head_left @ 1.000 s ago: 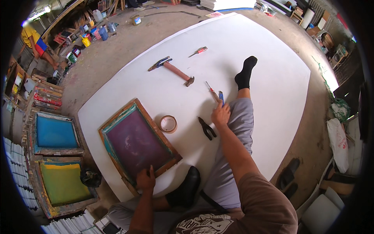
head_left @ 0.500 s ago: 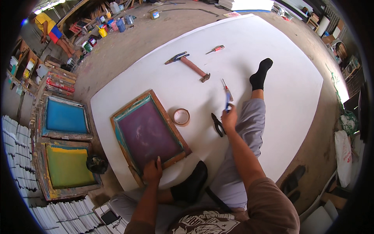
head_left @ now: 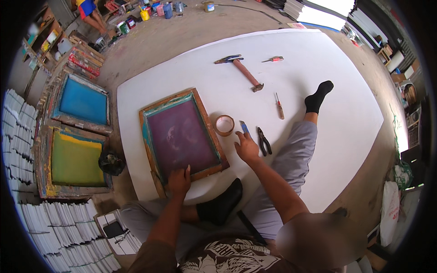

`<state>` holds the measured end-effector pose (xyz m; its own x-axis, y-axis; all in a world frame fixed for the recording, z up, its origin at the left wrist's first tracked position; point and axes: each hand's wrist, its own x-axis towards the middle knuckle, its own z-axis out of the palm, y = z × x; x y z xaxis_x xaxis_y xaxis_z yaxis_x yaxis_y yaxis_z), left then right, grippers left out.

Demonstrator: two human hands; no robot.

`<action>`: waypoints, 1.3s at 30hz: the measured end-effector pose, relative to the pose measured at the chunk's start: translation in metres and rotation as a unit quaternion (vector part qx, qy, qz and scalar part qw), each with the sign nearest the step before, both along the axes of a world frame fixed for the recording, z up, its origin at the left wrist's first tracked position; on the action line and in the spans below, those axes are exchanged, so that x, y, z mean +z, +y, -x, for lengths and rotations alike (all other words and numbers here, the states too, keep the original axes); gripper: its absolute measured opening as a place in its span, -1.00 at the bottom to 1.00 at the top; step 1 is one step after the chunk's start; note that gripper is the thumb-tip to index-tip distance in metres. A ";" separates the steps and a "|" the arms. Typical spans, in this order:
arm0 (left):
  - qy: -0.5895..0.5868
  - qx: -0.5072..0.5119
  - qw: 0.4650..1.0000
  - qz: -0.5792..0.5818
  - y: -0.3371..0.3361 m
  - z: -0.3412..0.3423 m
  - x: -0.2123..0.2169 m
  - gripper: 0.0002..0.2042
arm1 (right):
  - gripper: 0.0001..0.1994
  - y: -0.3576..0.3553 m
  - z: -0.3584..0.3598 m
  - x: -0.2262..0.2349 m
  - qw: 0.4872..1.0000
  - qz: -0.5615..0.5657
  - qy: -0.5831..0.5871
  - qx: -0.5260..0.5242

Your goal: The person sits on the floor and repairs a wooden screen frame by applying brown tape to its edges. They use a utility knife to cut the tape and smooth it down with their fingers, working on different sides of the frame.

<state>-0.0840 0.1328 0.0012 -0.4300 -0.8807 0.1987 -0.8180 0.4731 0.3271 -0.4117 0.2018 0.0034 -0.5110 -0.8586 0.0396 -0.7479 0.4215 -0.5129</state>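
Observation:
A wood-framed printing screen (head_left: 211, 123) with purple mesh lies on the white board, nearer its left side. My left hand (head_left: 179, 182) is closed over the screen's near edge, some fingers hidden beneath or behind it. My right hand (head_left: 247, 148) is low over the board, fingers apart, at the lower end of a blue utility knife (head_left: 245, 127). The knife's lower part is hidden by the hand. Just left of the knife sits a roll of brown tape (head_left: 224, 125); black-handled pliers (head_left: 264, 141) lie to the right.
Farther out lie a hammer (head_left: 246, 73), blue-handled pliers (head_left: 228, 59) and two screwdrivers (head_left: 279, 106). My outstretched leg (head_left: 291, 154) borders the right side. Blue and yellow screens (head_left: 77, 159) and paper stacks stand at left. Another person (head_left: 88, 13) is at the far left.
My right hand has moved left, bringing the blue knife from beside the screwdriver down to between the tape and pliers; its fingers have loosened. My left hand stays on the screen. The view has shifted.

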 end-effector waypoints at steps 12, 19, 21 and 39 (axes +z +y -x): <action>0.026 -0.019 0.999 0.029 -0.005 0.004 -0.005 -0.62 | -0.76 -0.055 -0.011 -0.008 0.999 0.035 -0.003 -0.002; 0.227 -0.045 0.972 -0.024 -0.022 -0.004 0.012 -0.68 | -0.74 -0.010 -0.047 0.054 0.962 0.260 0.009 0.077; 0.339 -0.025 0.932 -0.128 -0.019 0.022 0.057 -0.53 | -0.69 0.003 -0.057 0.075 0.961 0.256 -0.046 0.091; 0.607 -0.032 0.759 -0.234 -0.011 0.014 0.190 -0.33 | -0.34 -0.011 -0.117 0.181 0.848 0.467 -0.173 0.178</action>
